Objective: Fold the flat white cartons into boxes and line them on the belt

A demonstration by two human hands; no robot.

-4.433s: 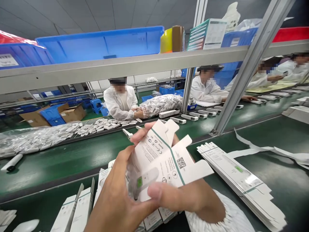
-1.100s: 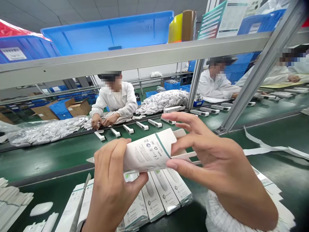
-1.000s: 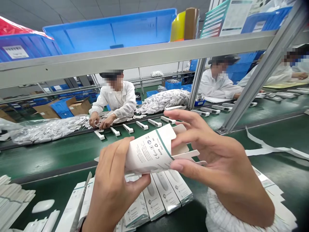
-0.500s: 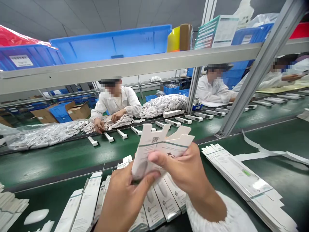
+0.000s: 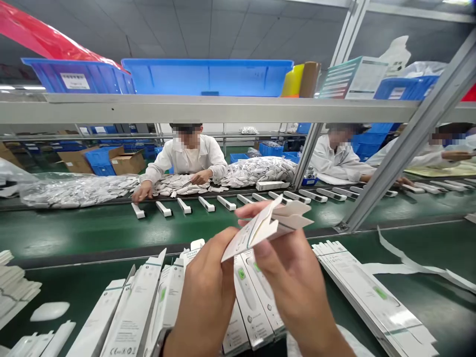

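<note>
A white folding carton [image 5: 250, 234] with loose end flaps is held up in front of me, tilted with its flaps pointing up and right. My left hand [image 5: 208, 285] is closed around its lower left edge. My right hand [image 5: 293, 277] grips it from the right, thumb below and fingers behind. Under my hands lies a row of white printed cartons [image 5: 256, 317], some showing a device with a green display. More white cartons [image 5: 128, 307] lean side by side at the left. To the right of my hands rests a stack of flattened cartons [image 5: 372, 292].
Beyond a dark rail, white handheld devices [image 5: 185, 206] sit in a row on the green conveyor [image 5: 104, 233]. Co-workers in white sit across it, one [image 5: 188, 153] beside piled white parts [image 5: 260, 170]. A metal post [image 5: 401, 124] and shelf beam [image 5: 208, 109] stand ahead. Paper strips [image 5: 416, 269] lie right.
Both hands have turned the carton from facing me to a flatter, edge-on tilt. My view has shifted slightly left and upward. The co-worker's hand opposite has moved left toward a device.
</note>
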